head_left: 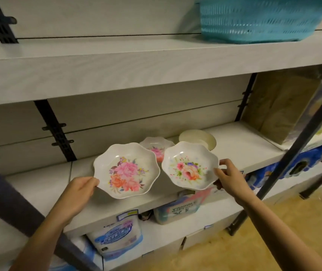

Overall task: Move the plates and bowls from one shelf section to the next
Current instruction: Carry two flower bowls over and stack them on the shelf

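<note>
Hands apart, left hand (78, 194) gripping scalloped pink-peony plate (126, 171), right hand (229, 178) pinching smaller floral plate (190, 165)

shelving: white shelf boards (117, 61) on black slotted uprights (55, 132), pale panel wall (117, 14) behind | upper right: turquoise basket (254, 20) on top board | right: brown box (279, 106), dark slanted post (301, 137) | lower right: yellowish floor (273, 241) | bottom: wrapped packs (117, 237) on lowest board

Shop storeroom, white display shelving (156, 61), packaged tissue packs (117, 237), teal basket (258, 18)
</note>
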`<state>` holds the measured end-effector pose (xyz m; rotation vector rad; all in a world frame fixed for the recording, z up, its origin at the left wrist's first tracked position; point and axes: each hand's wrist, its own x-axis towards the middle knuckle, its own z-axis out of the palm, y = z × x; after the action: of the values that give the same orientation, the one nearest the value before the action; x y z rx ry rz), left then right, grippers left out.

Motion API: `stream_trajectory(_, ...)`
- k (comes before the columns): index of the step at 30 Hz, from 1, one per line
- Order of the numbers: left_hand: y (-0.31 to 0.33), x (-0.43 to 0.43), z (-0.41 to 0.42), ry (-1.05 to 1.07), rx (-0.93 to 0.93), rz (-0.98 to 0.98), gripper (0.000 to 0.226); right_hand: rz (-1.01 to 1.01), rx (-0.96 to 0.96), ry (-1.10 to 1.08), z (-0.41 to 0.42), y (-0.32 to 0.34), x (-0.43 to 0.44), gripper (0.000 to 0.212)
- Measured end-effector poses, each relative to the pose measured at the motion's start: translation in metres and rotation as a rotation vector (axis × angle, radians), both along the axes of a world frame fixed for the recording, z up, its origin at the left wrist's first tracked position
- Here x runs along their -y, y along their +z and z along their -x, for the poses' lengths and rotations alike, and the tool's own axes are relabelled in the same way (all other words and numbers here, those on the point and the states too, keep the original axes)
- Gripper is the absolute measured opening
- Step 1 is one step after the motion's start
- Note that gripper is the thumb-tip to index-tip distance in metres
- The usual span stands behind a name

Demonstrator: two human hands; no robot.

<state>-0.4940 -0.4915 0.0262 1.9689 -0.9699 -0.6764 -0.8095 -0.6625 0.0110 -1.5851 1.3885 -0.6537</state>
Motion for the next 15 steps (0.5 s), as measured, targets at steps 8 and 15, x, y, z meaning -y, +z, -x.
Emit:
stream_trajectory(8, 0.005, 0.039, 0.003, 0.196, 0.006, 0.006, 0.027, 0.056, -0.079, 0.121, -0.047, -0.023, 0.092, 0.024)
stream_trajectory(15, 0.007, 0.049, 0.003, 0.338, 0.059, 0.012, 0.026, 0.123, -0.221, 0.227, -0.091, -0.039, 0.151, 0.026)
